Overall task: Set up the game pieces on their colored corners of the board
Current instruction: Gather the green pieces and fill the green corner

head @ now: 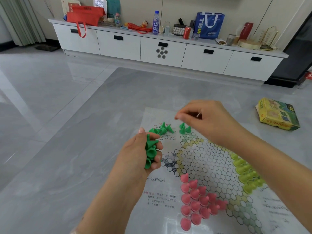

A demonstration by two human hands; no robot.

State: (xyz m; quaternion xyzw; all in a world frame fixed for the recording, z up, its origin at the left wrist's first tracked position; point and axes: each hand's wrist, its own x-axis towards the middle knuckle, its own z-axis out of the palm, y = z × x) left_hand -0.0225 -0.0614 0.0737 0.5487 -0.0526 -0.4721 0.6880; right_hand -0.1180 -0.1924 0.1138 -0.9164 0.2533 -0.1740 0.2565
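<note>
A paper game board point(207, 159) with a honeycomb star lies on the grey table. My left hand point(143, 154) grips a bunch of green cone pieces point(150, 149) at the board's left edge. My right hand point(202, 119) hovers with curled fingers just above three green pieces point(184, 128) standing on the far corner; whether its fingertips pinch anything is unclear. A loose heap of green pieces point(163, 129) lies left of them. Pink pieces point(197, 201) fill the near corner. Yellow-green pieces point(244, 173) fill the right corner, partly behind my right forearm.
A yellow and green game box point(276, 115) lies on the table at the right. Beyond the table stands a long white cabinet point(168, 51) with bags, a bottle and a can on top. Grey floor tiles lie to the left.
</note>
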